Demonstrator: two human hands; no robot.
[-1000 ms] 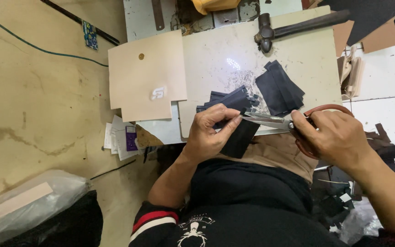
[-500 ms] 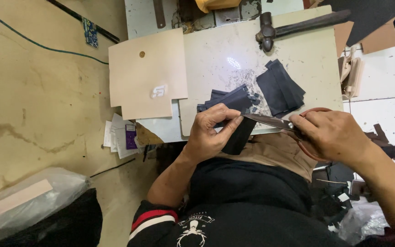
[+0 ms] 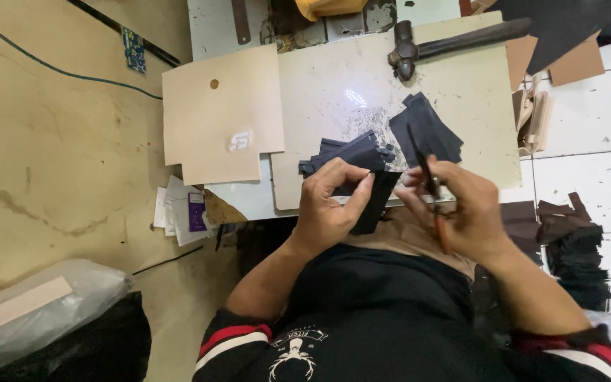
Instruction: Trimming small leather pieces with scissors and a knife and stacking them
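Head view, frame centre: left hand pinches a dark strip, right hand grips scissors; trimming cleanly likely wants the strip taut.

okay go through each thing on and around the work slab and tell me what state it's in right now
Left hand: grip shut on the dark strip.
Right hand: grip shut on the scissors, blades closed, pointing away.
Hammer: lying flat, untouched.
Dark cut pieces: fanned pile on the slab.
Tan card: lying flat.
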